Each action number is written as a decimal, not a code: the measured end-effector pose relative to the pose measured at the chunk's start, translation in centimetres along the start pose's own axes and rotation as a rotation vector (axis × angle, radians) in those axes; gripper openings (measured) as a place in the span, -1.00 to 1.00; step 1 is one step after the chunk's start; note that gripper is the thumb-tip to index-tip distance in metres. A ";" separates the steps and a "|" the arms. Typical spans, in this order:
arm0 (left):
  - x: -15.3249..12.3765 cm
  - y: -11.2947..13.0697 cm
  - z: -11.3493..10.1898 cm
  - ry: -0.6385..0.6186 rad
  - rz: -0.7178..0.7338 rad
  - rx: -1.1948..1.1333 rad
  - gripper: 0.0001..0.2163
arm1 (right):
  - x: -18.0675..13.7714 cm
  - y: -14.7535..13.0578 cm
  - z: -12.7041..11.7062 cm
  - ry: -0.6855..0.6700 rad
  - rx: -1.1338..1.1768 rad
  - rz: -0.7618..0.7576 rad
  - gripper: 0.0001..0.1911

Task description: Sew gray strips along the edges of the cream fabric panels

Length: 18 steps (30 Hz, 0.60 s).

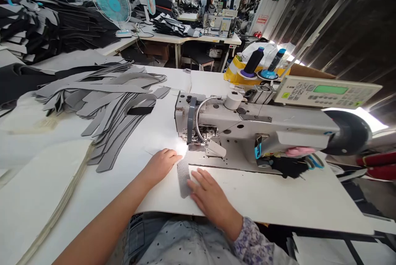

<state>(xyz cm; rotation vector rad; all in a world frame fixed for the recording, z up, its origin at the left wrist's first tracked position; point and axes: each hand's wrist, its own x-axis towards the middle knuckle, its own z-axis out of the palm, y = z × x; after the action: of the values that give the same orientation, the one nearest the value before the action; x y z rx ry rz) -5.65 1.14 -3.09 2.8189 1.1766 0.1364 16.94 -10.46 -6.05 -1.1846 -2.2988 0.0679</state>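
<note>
A narrow grey fabric strip [183,178] lies on the white sewing table, its far end running under the head of a sewing machine [198,133]. My left hand [162,166] is at the strip's left edge, close to the brightly lit needle area. Its fingers are bent and pressed together on the strip; the thumb is hidden. On the other side, my right hand [212,197] lies with fingers spread, the fingertips touching the strip's right edge. The glare hides the needle and the exact sewing point.
Left of the machine lies a pile of grey strips [114,104], with white sheets [43,190] nearer me. Thread cones [253,62] and a control panel [328,91] stand behind the machine. Blue-handled scissors [314,162] and dark cloth [289,166] rest on its bed.
</note>
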 end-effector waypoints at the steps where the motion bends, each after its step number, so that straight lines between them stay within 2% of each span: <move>1: 0.1 0.2 0.0 0.009 -0.012 0.010 -0.63 | 0.2 -0.6 0.7 -0.057 0.011 -0.021 -0.68; 3: 0.1 0.6 -0.1 0.015 -0.028 0.032 -0.66 | 0.5 -1.3 1.7 -0.106 0.014 -0.035 -0.67; 7: 0.3 1.5 -0.8 -0.016 -0.044 0.062 -0.73 | 1.0 -1.3 2.7 -0.120 0.002 -0.042 -0.68; 12: 0.7 1.8 -0.8 -0.047 -0.071 0.077 -0.73 | 1.8 -1.1 3.0 -0.122 0.012 -0.033 -0.69; 18: 1.5 1.8 0.0 -0.032 -0.114 0.106 -0.71 | 3.1 -0.7 2.8 -0.176 0.023 0.021 -0.85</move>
<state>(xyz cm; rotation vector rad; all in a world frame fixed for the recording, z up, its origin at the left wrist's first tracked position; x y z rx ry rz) -3.32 0.93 -2.80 2.8225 1.3726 0.0222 13.59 -7.99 -6.79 -1.2346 -2.4300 0.2129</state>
